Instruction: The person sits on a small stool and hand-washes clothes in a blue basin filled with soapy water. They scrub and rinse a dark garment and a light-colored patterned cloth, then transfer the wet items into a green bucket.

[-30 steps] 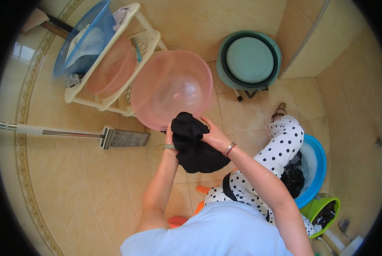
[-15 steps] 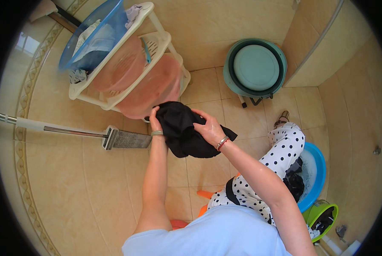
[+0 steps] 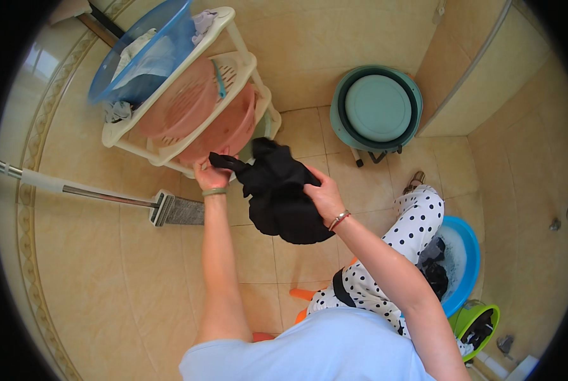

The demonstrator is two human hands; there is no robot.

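Note:
A black cloth garment point(image 3: 285, 200) hangs bunched between my two hands above the tiled floor; its exact kind cannot be made out. My left hand point(image 3: 209, 175) pinches a narrow end of it, close to the lower shelf of the white rack point(image 3: 246, 62). On the other side, my right hand point(image 3: 327, 199) grips the garment's right edge, thumb on top and the other fingers partly hidden behind the fabric. The garment's lower part droops loosely in folds.
On the rack stand a blue basin point(image 3: 180, 39) with clothes and pink basins point(image 3: 236, 130). A flat mop point(image 3: 179, 209) leans at left. A green folding tub point(image 3: 380, 105) stands ahead. At right are a blue basin of sudsy laundry point(image 3: 471, 263) and a green bucket point(image 3: 491, 333).
My left hand has moved left, drawing out a narrow end of the black garment. The garment now spreads wider and hangs lower. My right hand has shifted slightly right and down.

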